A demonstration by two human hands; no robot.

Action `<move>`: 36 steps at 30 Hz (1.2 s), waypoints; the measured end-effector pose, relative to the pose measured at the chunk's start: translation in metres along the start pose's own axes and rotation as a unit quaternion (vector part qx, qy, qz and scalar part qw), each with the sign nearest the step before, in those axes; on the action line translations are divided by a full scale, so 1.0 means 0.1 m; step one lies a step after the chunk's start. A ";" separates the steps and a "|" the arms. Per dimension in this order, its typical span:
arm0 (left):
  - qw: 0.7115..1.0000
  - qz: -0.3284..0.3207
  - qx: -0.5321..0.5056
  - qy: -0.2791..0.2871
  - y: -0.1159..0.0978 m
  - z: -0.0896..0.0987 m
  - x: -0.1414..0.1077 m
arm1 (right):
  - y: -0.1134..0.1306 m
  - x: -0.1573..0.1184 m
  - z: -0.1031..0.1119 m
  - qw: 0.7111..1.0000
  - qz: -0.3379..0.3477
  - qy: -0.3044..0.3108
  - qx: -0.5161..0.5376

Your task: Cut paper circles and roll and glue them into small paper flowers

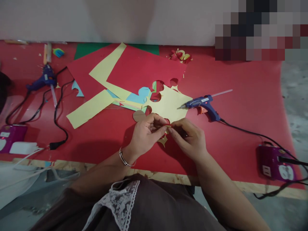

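Both my hands meet over the near edge of a cut-up pale yellow paper sheet. My left hand and my right hand pinch a small piece of yellow and red paper between thumbs and fingers; its exact shape is mostly hidden. A pointed yellow scrap lies just below the fingertips. Beyond my left hand is a round brown cardboard disc. A blue glue gun rests at the right, its nozzle over the yellow sheet.
Red paper and yellow strips spread across the red table. A pile of red and yellow pieces sits at the back. Another glue gun lies left. Purple power boxes and cables occupy both sides.
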State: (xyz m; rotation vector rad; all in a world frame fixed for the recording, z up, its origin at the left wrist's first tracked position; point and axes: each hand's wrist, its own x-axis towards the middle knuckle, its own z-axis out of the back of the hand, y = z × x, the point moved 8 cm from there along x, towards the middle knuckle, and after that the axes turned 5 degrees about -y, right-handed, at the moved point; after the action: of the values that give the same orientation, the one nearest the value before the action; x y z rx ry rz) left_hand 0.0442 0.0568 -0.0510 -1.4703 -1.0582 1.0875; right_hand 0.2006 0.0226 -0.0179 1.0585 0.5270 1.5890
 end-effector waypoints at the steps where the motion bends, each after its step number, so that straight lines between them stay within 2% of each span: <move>1: 1.000 -0.019 0.014 0.000 -0.02 0.00 -0.01 | 0.00 0.00 0.00 1.000 -0.004 0.002 0.001; 4: 0.998 -0.052 0.045 -0.003 -0.03 0.01 -0.02 | -0.01 0.00 -0.01 1.000 -0.017 0.005 0.004; 6: 0.999 -0.041 0.034 -0.002 -0.01 0.02 -0.02 | -0.02 0.00 0.00 1.000 -0.024 0.002 0.007; 12: 0.993 0.092 -0.072 0.006 0.17 -0.03 0.01 | -0.03 0.01 0.02 0.999 -0.032 -0.017 -0.003; 15: 0.990 0.106 -0.091 0.004 0.18 -0.05 0.00 | -0.02 0.01 0.02 0.999 -0.028 -0.018 -0.004; 22: 0.995 0.081 -0.052 0.007 0.17 -0.03 0.02 | 0.03 0.00 0.01 1.000 -0.005 -0.002 0.019; 26: 0.999 0.034 -0.001 0.023 0.14 0.00 0.04 | 0.02 0.01 0.05 1.000 -0.011 -0.021 0.018; 33: 0.984 -0.118 0.046 0.128 -0.20 -0.11 -0.03 | -0.07 0.01 0.08 0.997 -0.061 -0.022 0.029; 36: 0.978 -0.135 0.075 0.142 -0.26 -0.12 -0.04 | -0.08 0.01 0.08 0.998 -0.062 -0.016 0.022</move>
State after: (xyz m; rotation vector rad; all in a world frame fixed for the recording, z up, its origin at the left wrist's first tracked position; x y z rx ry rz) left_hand 0.0531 0.0538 -0.0236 -1.2727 -0.9197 0.7228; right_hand 0.2122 0.0241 -0.0199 1.0621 0.5978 1.4550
